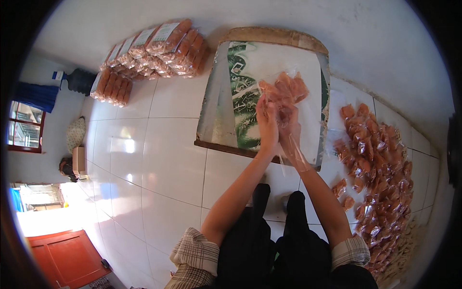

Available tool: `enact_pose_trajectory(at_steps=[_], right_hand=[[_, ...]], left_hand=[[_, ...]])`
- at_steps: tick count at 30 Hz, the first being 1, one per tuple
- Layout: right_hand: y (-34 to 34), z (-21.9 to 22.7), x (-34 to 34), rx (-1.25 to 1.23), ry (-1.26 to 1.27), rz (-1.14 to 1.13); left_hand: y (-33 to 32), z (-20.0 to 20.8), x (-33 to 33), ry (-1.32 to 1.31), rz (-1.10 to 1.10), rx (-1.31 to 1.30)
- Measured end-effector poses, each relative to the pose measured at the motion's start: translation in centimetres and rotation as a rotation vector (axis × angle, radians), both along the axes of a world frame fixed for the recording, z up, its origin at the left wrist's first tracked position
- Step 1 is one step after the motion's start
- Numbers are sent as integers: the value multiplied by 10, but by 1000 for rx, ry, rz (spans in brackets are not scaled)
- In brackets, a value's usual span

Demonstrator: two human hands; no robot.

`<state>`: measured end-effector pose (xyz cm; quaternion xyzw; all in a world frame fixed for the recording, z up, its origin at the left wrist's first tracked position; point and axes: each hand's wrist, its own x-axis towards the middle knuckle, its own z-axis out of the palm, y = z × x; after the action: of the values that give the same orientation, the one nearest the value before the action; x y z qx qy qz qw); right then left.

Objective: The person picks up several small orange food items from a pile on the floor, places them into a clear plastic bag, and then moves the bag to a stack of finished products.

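Over a low table (216, 120), both my hands are closed around the gathered neck of a clear plastic bag (284, 89) that holds several orange-brown pieces. My left hand (267, 123) presses against the bag from its left side. From the right, my right hand (290, 126) grips the same bag, its fingers partly hidden behind the plastic. Loose clear film hangs below the hands over my right wrist. Beneath the bag lies a white sheet with green print (245, 106), spread on the table.
Many small filled bags (375, 168) are heaped on the tiled floor (168, 154) to the right. Stacked larger packs (168, 45) stand against the wall at the far left. A dark water jug (81, 81), a cardboard box (79, 160) and a red door (67, 257) are further left.
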<state>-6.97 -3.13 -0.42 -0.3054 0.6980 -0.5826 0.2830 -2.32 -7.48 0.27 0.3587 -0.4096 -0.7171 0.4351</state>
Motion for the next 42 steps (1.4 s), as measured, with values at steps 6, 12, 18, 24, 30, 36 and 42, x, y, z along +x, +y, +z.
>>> enact_pose_trajectory(at_steps=[6,12,18,24,30,36,42], right_hand=[[17,-7,-1,-165,81,136],[3,-18,-8,-163,399,49],[5,-9,-11,-454,-67,206],[-10,-1,-15,-179,276,-150],[-21,-2,-10,-116,197,-346],[7,-17,-17,-253,415,-273],[33,-9,-21,-237,317,123]], left_hand=[[-21,2,3,-2,35,75],[-9,2,-3,64,-19,-40],[-16,7,4,126,-3,133],[-11,4,2,102,-2,16],[-12,-2,2,117,-70,16],[-13,-1,-1,72,8,25],[-19,-3,4,103,-23,98]])
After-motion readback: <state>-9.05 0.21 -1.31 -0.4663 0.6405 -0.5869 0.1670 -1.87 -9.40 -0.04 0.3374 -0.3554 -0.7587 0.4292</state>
